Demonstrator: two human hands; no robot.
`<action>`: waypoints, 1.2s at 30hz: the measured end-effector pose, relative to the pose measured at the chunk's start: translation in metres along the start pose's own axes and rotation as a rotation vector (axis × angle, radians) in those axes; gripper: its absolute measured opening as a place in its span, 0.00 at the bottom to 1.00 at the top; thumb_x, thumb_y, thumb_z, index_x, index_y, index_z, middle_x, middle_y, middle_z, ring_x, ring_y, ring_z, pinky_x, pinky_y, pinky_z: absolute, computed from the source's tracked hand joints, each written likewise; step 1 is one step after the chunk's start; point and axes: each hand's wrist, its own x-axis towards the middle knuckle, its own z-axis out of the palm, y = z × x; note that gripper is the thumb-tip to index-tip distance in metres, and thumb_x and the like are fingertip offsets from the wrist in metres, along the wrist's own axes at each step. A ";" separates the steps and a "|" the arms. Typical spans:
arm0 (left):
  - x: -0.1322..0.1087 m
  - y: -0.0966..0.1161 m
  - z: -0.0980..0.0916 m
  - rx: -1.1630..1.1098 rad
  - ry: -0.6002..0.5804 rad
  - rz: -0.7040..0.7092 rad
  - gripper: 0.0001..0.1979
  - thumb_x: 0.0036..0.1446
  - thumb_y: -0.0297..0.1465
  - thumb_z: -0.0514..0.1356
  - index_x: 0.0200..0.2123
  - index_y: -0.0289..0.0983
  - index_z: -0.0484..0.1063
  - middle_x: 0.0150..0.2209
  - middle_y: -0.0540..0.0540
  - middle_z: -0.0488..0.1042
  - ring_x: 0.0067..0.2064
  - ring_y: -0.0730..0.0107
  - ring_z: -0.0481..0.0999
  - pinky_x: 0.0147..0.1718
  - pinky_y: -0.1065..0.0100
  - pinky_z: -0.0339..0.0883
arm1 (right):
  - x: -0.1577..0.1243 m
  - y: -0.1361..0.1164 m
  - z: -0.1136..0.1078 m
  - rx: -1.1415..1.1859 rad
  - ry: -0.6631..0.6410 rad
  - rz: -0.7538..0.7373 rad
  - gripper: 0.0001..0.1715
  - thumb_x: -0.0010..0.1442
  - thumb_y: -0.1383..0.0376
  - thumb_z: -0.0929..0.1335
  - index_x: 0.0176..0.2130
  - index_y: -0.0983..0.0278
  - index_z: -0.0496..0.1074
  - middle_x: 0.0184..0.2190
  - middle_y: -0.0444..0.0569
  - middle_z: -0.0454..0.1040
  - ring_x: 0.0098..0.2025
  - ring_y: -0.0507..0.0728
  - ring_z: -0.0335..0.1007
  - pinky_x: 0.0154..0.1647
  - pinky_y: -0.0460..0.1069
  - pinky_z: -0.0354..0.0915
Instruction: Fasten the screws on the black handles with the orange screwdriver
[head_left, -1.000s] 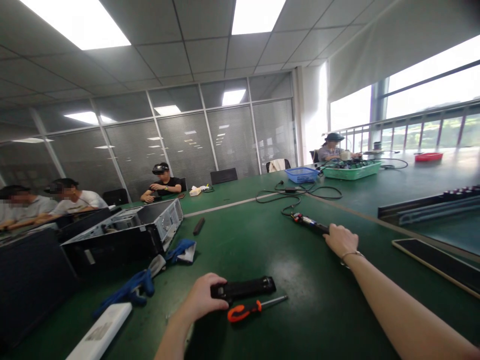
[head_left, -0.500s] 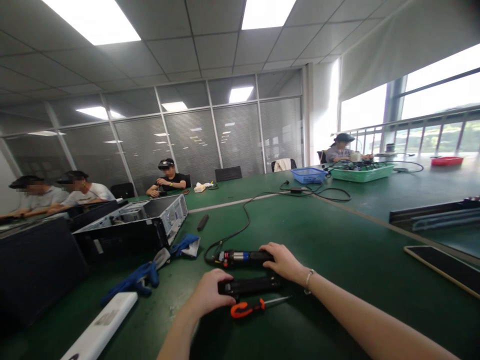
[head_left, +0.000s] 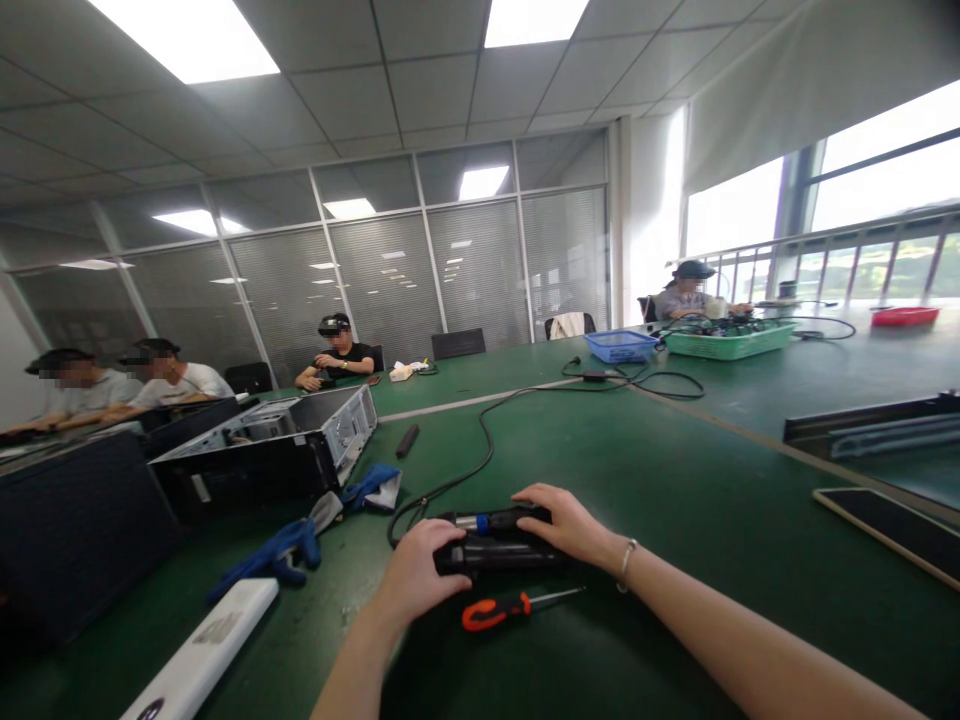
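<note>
OK, lower centre: left hand (head_left: 421,570) half-curled round black oblong case (head_left: 506,554), right hand (head_left: 568,524) half-curled on black blue-banded cylindrical tool (head_left: 501,521); orange-black screwdriver (head_left: 496,611) below.

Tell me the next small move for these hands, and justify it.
I'd judge it best to line the corded tool up with the long black part: the two lie close and nearly parallel, the right hand gripping the tool's right end and the left hand the black part's left end.
</note>
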 end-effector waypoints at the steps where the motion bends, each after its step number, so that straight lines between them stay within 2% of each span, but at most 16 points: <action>1: 0.000 -0.001 0.000 0.002 0.040 0.017 0.26 0.38 0.33 0.70 0.45 0.42 0.75 0.48 0.44 0.74 0.50 0.56 0.71 0.52 0.58 0.63 | -0.001 -0.002 -0.002 0.005 0.003 -0.012 0.21 0.58 0.57 0.67 0.49 0.62 0.71 0.46 0.51 0.73 0.48 0.58 0.68 0.52 0.52 0.61; 4: 0.000 -0.004 -0.003 0.014 0.143 0.047 0.24 0.41 0.30 0.69 0.46 0.42 0.75 0.49 0.44 0.73 0.52 0.56 0.70 0.55 0.55 0.61 | -0.005 -0.009 -0.009 -0.012 -0.057 -0.048 0.27 0.53 0.50 0.70 0.49 0.60 0.72 0.47 0.51 0.72 0.49 0.60 0.67 0.53 0.54 0.60; 6: 0.000 -0.008 -0.005 0.022 0.199 0.047 0.22 0.43 0.29 0.68 0.46 0.42 0.75 0.50 0.44 0.73 0.53 0.55 0.69 0.56 0.55 0.60 | -0.007 -0.013 -0.011 -0.054 -0.097 -0.072 0.33 0.50 0.50 0.72 0.52 0.60 0.70 0.49 0.52 0.71 0.51 0.61 0.65 0.54 0.55 0.59; 8: 0.001 -0.012 -0.005 0.030 0.241 0.040 0.22 0.46 0.29 0.67 0.47 0.41 0.74 0.50 0.44 0.72 0.54 0.56 0.68 0.57 0.55 0.60 | -0.007 -0.014 -0.009 -0.115 -0.103 -0.090 0.34 0.51 0.53 0.72 0.56 0.59 0.67 0.51 0.52 0.70 0.53 0.62 0.63 0.56 0.56 0.57; 11: 0.002 -0.021 -0.003 0.045 0.268 0.026 0.22 0.48 0.28 0.65 0.49 0.41 0.73 0.51 0.44 0.72 0.55 0.55 0.68 0.58 0.54 0.59 | -0.005 -0.013 0.000 -0.171 -0.065 -0.108 0.29 0.58 0.61 0.68 0.58 0.58 0.64 0.52 0.51 0.69 0.54 0.60 0.62 0.58 0.56 0.55; 16: 0.006 -0.036 0.005 0.052 0.232 -0.018 0.21 0.51 0.28 0.62 0.51 0.41 0.71 0.54 0.44 0.70 0.57 0.57 0.66 0.59 0.54 0.57 | 0.000 -0.008 0.020 -0.226 -0.004 -0.096 0.25 0.62 0.62 0.64 0.59 0.58 0.63 0.53 0.52 0.69 0.53 0.59 0.63 0.56 0.56 0.57; 22: 0.005 -0.047 0.009 -0.030 0.118 -0.085 0.22 0.54 0.29 0.58 0.54 0.41 0.69 0.57 0.44 0.67 0.59 0.59 0.65 0.60 0.57 0.56 | 0.005 -0.006 0.026 -0.317 -0.073 -0.060 0.25 0.63 0.63 0.63 0.59 0.58 0.62 0.52 0.53 0.69 0.50 0.60 0.65 0.53 0.56 0.60; 29: 0.004 -0.036 0.004 -0.067 0.050 -0.123 0.23 0.52 0.31 0.61 0.54 0.43 0.70 0.55 0.46 0.71 0.55 0.60 0.69 0.57 0.60 0.59 | 0.006 0.000 0.008 -0.272 -0.146 -0.051 0.24 0.63 0.61 0.62 0.59 0.58 0.62 0.52 0.53 0.69 0.51 0.60 0.66 0.54 0.55 0.59; 36: 0.006 -0.016 0.009 -0.194 -0.018 -0.102 0.24 0.50 0.32 0.64 0.52 0.44 0.71 0.54 0.47 0.71 0.56 0.59 0.68 0.59 0.59 0.57 | 0.001 0.012 -0.017 -0.127 -0.224 -0.018 0.22 0.61 0.62 0.64 0.55 0.58 0.66 0.51 0.50 0.70 0.51 0.58 0.66 0.55 0.54 0.59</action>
